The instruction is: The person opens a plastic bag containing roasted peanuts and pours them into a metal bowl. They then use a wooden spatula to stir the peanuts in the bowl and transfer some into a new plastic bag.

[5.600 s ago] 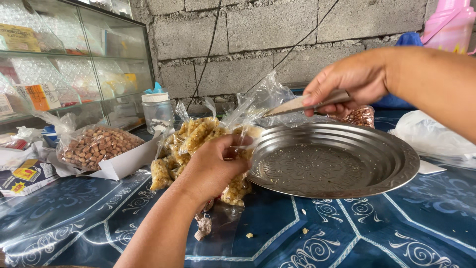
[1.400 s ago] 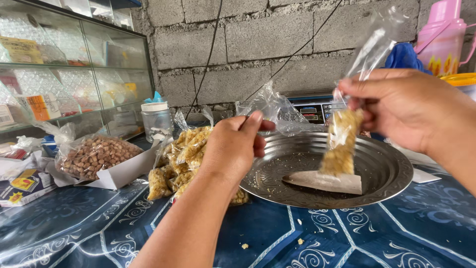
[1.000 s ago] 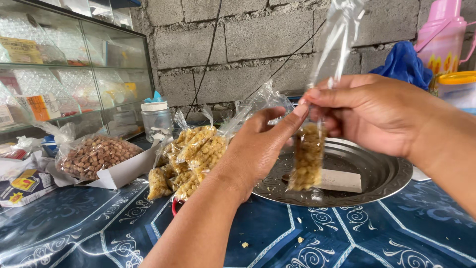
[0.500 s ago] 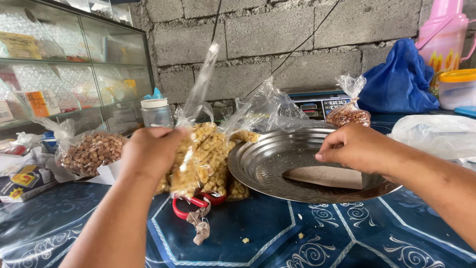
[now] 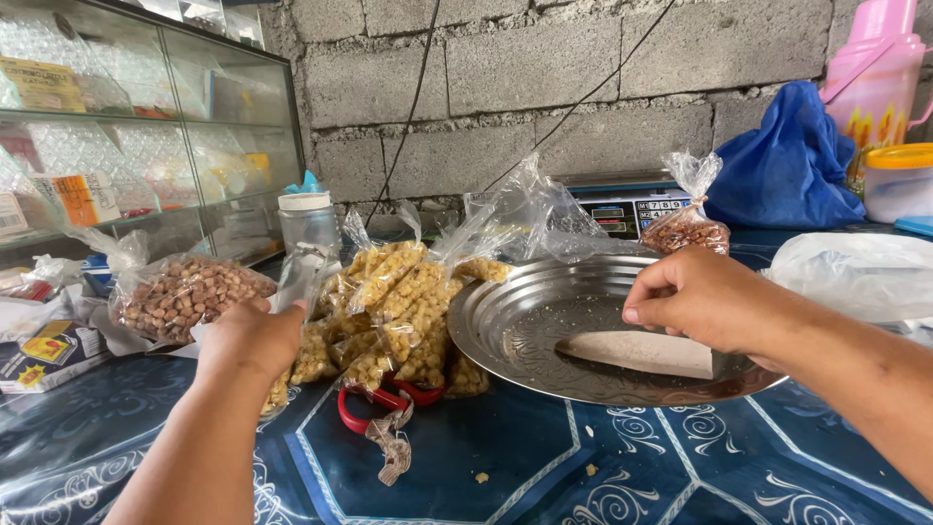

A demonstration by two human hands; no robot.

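A narrow clear bag of yellow snack (image 5: 292, 321) is gripped in the closed left hand (image 5: 251, 338) just beside the heap of filled bags (image 5: 403, 301), which could be toppled, while the loosely curled right hand (image 5: 695, 297) hovers empty above the steel tray (image 5: 505, 326).

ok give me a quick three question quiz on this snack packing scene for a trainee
1. True or false: the left hand rests on the pile of small clear yellow snack bags.
2. What flat pale piece lies in the round steel tray?
3. The red-handled scissors lie: A in the tray, B on the blue patterned tablecloth.

Key: 1 true. 2 a paper scoop, under the right hand. 3 B.
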